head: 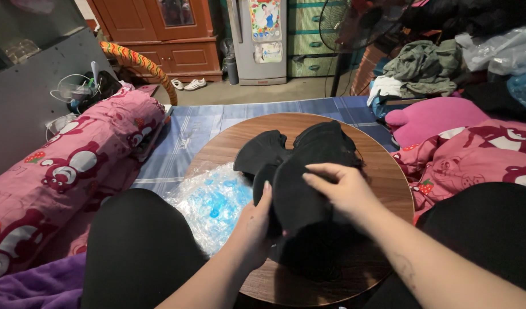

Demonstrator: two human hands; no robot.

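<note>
A pile of black face masks (300,171) lies on a round wooden table (383,177) in front of me. My left hand (252,226) grips the near left edge of one black mask, thumb along its side. My right hand (340,189) rests on top of the same mask, fingers pressing it and pointing left. Two more black masks (263,151) fan out behind it. A clear plastic bag with blue print (211,200) lies on the table's left edge, beside my left hand.
My legs in black trousers (137,246) flank the table. A pink patterned bolster (74,171) lies at the left and pink bedding (475,154) at the right. A blue striped mat (188,137), a fan (346,26), a fridge and wooden cabinet stand beyond.
</note>
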